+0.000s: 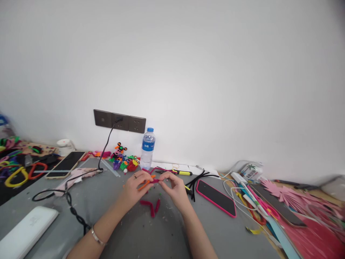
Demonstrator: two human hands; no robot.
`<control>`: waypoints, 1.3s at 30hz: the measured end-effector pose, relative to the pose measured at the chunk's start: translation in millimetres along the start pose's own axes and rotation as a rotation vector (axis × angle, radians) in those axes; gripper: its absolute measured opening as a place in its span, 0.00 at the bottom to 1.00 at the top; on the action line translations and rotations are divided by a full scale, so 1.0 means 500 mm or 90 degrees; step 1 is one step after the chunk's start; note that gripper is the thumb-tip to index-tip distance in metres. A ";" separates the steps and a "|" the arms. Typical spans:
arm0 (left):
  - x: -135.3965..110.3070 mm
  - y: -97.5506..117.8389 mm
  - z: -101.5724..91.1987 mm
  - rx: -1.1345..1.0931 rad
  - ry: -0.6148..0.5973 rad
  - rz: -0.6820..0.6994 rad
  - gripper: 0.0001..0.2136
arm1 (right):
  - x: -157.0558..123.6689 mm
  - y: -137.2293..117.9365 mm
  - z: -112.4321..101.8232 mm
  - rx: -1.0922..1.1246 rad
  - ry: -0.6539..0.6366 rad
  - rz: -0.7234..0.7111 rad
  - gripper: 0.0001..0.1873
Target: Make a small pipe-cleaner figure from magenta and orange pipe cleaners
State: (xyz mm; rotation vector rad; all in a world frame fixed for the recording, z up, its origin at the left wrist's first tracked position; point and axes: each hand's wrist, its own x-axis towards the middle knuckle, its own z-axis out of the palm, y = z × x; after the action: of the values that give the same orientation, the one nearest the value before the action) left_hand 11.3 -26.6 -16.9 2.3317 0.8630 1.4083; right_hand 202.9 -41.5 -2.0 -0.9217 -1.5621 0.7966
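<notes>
Over the middle of the grey table, my left hand (137,187) is closed in a pinch on orange and magenta pipe cleaners (154,181). Opposite it, my right hand (174,187) pinches the magenta end between thumb and forefinger. The fingertips of both hands are a short gap apart. Just below them on the table lie bent magenta pipe cleaner pieces (152,208). Beyond my right hand, black pipe cleaners (193,185) are spread near a yellow-handled tool (184,173).
A water bottle (148,149) stands by the wall, beside several colourful pipe cleaner figures (129,163). A pink-cased phone (216,198) lies to the right. At left are another phone (67,163), a black cable (74,212) and a white power bank (29,232).
</notes>
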 end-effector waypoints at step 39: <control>0.001 -0.007 0.004 0.006 0.021 0.012 0.05 | -0.002 -0.001 0.005 -0.026 -0.004 -0.028 0.02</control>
State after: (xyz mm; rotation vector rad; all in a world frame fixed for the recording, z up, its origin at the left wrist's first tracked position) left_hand 12.1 -23.2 -19.3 2.3354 0.8608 1.4569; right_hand 200.7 -42.6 -2.4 -0.9126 -1.6043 0.7397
